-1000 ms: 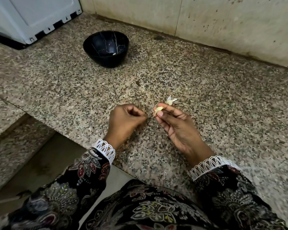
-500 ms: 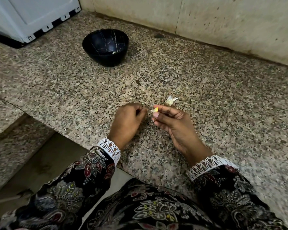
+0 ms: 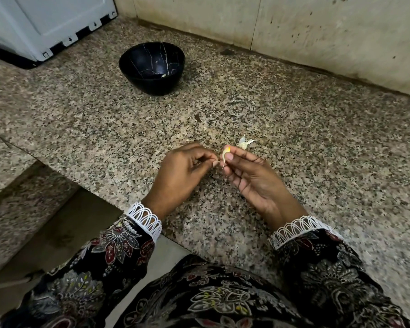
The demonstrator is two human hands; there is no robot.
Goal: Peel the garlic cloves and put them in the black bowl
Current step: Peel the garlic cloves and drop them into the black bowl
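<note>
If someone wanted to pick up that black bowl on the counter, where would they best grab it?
Best at the rim of the black bowl, coming from above: it stands upright with its mouth open, and its rounded sides taper to a small base, so a side grip would likely slip. Pinch the near rim, clear of the peeled garlic clove inside.

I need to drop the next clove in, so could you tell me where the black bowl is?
The black bowl stands on the granite counter, far left of centre, near the white appliance.

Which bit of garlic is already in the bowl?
The pale clove lying alone at the bottom of the black bowl. Another clove is pinched by the right hand; papery scraps lie on the counter.
</note>
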